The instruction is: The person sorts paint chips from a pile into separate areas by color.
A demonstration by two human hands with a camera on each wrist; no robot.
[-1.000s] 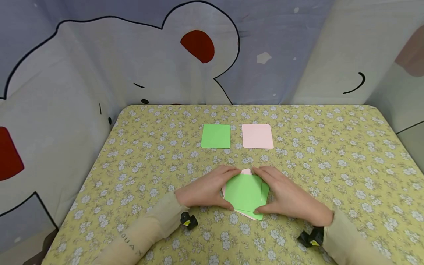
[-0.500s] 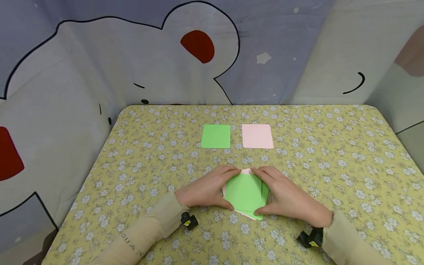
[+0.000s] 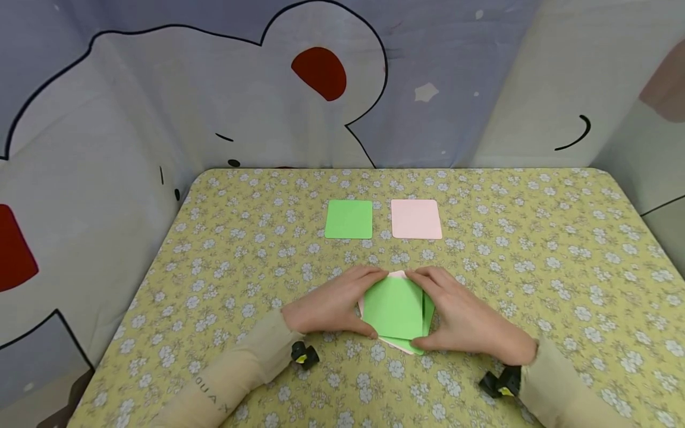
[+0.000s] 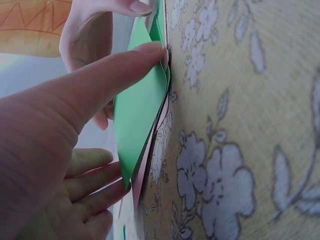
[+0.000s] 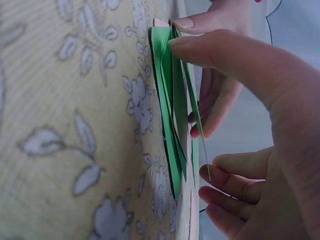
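A loose stack of square cards lies at the near middle of the table, its green top card (image 3: 393,309) covering green and pink ones turned at other angles. My left hand (image 3: 334,302) holds the stack's left side, thumb at the near corner and fingers at the far edge. On the right side my right hand (image 3: 464,315) grips it the same way. The left wrist view shows the green card (image 4: 140,115) tilted up off the pink one below. From the right wrist view, gaps show between the green cards (image 5: 165,90) under my thumb.
Beyond the stack, a green card (image 3: 348,219) and a pink card (image 3: 416,219) lie flat side by side. A yellow flowered cloth (image 3: 241,238) covers the table. Printed curtains (image 3: 455,77) hang along its back and sides.
The stack's green top card has lifted slightly and shifted a little toward the far side, showing more of the green card under its near edge. Both hands keep nearly the same place.
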